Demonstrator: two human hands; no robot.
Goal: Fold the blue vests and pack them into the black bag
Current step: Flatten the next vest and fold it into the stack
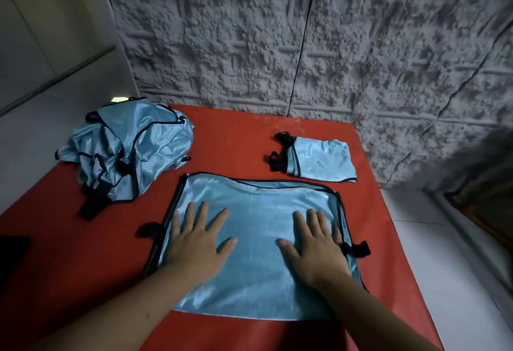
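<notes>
A shiny light-blue vest (255,275) with black trim lies spread flat on the red table (238,142) in front of me. My left hand (197,239) rests palm down on its left half, fingers spread. My right hand (313,242) presses flat on its right half near the black side strap (359,249). A folded blue vest (322,160) sits at the back right of the table. A crumpled pile of blue vests (127,150) lies at the back left. A dark shape (12,256) at the left edge could be the black bag; I cannot tell.
A textured grey wall (305,45) rises just behind the table. White tiled floor (444,253) shows on the right and left of the table. The table's right edge runs close to my right arm.
</notes>
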